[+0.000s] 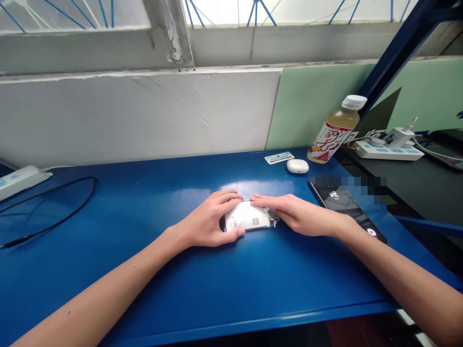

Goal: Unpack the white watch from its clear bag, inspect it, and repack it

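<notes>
A flat white packet [249, 217] in clear plastic, with a small square code printed on it, lies on the blue table [202, 289]. My left hand [213, 219] grips the packet's left end, its thumb along the near edge and its fingers at the far edge. From the other side, my right hand [289, 212] reaches over the crinkled right end. The right fingers are stretched out and touch the packet's far right part. Beneath them, some of the wrapper is hidden.
Right of the packet lie a black phone [347, 209], a white earbud case [297, 166] and a small card [279, 157]. A drink bottle [333, 130] stands behind them. A black cable [68, 217] and a power strip [23, 180] are at left; another power strip [388, 150] is at right.
</notes>
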Demonstrator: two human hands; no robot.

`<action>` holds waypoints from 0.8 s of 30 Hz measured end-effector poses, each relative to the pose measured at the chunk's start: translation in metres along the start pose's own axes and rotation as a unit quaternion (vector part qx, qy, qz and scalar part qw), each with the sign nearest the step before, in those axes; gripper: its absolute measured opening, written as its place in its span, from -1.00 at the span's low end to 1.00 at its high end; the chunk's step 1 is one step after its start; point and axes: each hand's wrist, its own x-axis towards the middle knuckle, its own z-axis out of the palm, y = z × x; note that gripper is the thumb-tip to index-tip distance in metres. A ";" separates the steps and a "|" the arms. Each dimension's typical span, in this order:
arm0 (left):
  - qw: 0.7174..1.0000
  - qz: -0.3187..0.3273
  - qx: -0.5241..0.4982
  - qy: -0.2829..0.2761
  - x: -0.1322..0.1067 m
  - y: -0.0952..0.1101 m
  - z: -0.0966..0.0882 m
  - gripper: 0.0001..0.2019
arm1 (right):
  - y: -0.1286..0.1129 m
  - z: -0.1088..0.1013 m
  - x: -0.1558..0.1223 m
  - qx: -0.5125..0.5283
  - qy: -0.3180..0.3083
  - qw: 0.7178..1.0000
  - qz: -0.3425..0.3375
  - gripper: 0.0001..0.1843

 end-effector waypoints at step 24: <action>0.999 -0.033 0.016 0.014 0.000 -0.001 0.002 -0.44 | -0.002 -0.013 -0.003 -0.194 0.072 0.978 0.006 -0.73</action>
